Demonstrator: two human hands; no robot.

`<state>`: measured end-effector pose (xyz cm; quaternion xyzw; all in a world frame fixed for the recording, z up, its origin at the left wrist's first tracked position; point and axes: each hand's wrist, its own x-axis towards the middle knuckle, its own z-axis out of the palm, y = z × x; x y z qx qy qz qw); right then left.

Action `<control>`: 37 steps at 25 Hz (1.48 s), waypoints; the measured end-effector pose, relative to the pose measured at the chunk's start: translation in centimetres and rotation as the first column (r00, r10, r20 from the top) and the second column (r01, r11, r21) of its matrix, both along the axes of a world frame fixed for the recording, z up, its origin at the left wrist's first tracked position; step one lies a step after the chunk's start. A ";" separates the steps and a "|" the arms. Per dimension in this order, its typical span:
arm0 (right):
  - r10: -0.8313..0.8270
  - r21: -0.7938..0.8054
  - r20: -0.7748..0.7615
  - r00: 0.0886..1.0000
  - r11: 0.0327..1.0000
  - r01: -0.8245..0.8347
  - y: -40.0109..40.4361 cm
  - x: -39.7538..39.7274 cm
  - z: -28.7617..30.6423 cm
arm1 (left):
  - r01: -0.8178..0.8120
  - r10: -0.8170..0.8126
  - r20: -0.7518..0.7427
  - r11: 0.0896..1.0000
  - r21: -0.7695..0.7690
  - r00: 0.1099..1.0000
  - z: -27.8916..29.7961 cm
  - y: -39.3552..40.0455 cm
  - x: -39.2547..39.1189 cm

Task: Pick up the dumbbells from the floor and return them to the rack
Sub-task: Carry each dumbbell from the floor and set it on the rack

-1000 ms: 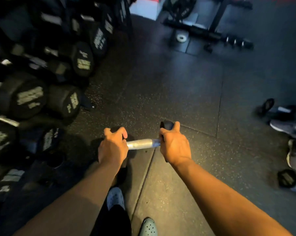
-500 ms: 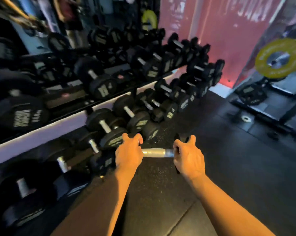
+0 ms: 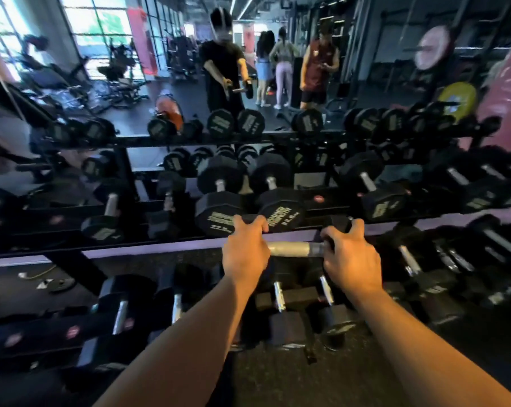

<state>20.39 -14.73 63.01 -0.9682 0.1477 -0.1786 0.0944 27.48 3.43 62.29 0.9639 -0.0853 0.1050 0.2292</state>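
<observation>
I hold one dumbbell [image 3: 296, 248] crosswise in front of me, its silver bar level and its black heads mostly hidden by my hands. My left hand [image 3: 244, 254] grips the left end and my right hand [image 3: 351, 258] grips the right end. The dumbbell hangs in the air just in front of the rack [image 3: 160, 251], at about the height of its purple-edged middle shelf. Two large black dumbbells [image 3: 219, 212] rest on that shelf right behind my hands. Smaller dumbbells [image 3: 295, 298] lie on the lowest tier beneath them.
The rack runs the full width of the view in three tiers, packed with black dumbbells. A mirror behind it reflects me and several other people [image 3: 316, 63]. A yellow weight plate [image 3: 457, 96] stands at the far right. Speckled rubber floor [image 3: 307, 383] lies below.
I have lifted the dumbbell off the floor and turned from facing along the rack to facing it squarely. Both hands kept their grip on the ends.
</observation>
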 end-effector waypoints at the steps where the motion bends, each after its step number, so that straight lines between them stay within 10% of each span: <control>1: 0.045 -0.006 0.008 0.999 0.999 -0.045 2.6 2.1 0.5 | -0.039 0.039 0.004 0.999 0.007 0.999 0.6 2.9 1.4; 19: 0.663 -0.060 0.100 0.742 0.749 -0.660 41.8 36.9 1.3 | -0.641 0.641 0.079 0.767 -0.019 0.764 2.8 41.4 22.3; 37: 0.920 -0.295 -0.096 0.379 0.338 -0.894 65.5 60.8 -4.3 | -0.906 0.924 -0.105 0.330 -0.266 0.367 -6.8 58.8 38.5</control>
